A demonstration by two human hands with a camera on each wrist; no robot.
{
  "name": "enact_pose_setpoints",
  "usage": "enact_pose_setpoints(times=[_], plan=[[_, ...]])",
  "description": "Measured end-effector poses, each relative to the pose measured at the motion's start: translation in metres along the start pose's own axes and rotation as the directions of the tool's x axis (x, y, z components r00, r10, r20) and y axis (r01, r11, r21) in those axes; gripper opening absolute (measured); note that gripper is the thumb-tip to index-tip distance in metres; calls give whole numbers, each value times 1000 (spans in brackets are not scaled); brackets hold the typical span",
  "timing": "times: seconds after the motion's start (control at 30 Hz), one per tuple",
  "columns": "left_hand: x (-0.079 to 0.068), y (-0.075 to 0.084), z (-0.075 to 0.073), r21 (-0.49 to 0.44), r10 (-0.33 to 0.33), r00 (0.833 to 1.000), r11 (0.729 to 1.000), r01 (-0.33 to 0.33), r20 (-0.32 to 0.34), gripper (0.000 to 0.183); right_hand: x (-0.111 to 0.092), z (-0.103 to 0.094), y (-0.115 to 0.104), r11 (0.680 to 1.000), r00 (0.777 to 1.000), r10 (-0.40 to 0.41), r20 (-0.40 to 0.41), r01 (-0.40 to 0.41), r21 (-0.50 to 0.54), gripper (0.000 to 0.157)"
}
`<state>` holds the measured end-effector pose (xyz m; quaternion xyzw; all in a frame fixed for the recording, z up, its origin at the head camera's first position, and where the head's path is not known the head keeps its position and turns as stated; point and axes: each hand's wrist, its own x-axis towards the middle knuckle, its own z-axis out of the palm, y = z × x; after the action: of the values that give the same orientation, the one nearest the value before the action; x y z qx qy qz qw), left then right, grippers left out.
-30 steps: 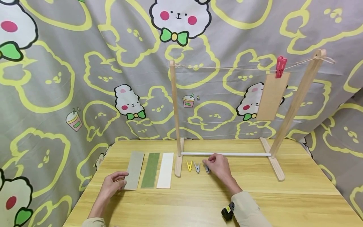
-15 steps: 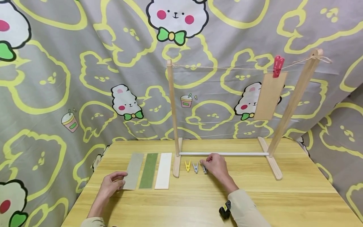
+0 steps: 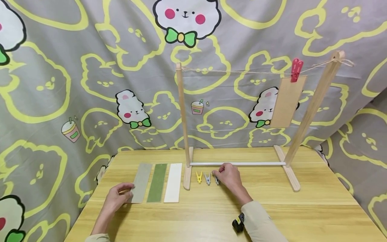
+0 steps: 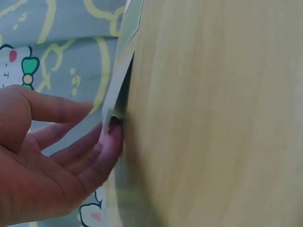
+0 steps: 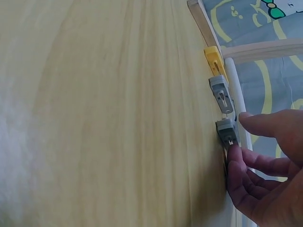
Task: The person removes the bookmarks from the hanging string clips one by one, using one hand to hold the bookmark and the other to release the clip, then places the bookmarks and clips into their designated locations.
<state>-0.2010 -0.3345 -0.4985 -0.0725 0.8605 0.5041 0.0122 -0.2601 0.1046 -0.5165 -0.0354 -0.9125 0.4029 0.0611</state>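
My left hand (image 3: 116, 197) is at the left edge of a grey card (image 3: 142, 181). In the left wrist view, its fingertips (image 4: 113, 135) are under the card's raised edge, and the thumb stays apart from it. A green card (image 3: 157, 183) and a white card (image 3: 173, 183) lie alongside. My right hand (image 3: 230, 177) reaches to a grey clothespin (image 5: 227, 130). One finger touches that clothespin's end, while the thumb is beside it with a small gap. A second grey clothespin (image 3: 207, 179) and a yellow clothespin (image 3: 199, 177) lie to its left.
Behind the clothespins stands a wooden frame (image 3: 183, 117) with a white crossbar (image 3: 251, 164) and a string (image 3: 235, 71) tied across its top. A red clothespin (image 3: 296, 70) holds a tan card (image 3: 287, 102) on the string. A patterned curtain (image 3: 163, 84) hangs behind the table (image 3: 193, 218).
The head view has shifted slightly, so the scene sits a little further left. Both hands keep their places at the grey card and the grey clothespin.
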Motion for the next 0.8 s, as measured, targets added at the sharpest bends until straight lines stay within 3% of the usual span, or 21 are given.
enact_pose_setpoints(times=[0.3, 0.53, 0.8], plan=[[-1, 8, -2, 117, 16, 1000, 993, -18, 20, 27, -2, -3, 4, 997, 1000, -19, 16, 18, 73, 26], [-4, 10, -7, 136, 40, 998, 990, -47, 54, 28, -8, -6, 5, 994, 1000, -24, 15, 22, 105, 28], [-1, 14, -6, 143, 92, 995, 985, -97, 40, 29, -19, -14, 2, 984, 998, -59, -5, 59, 170, 26]])
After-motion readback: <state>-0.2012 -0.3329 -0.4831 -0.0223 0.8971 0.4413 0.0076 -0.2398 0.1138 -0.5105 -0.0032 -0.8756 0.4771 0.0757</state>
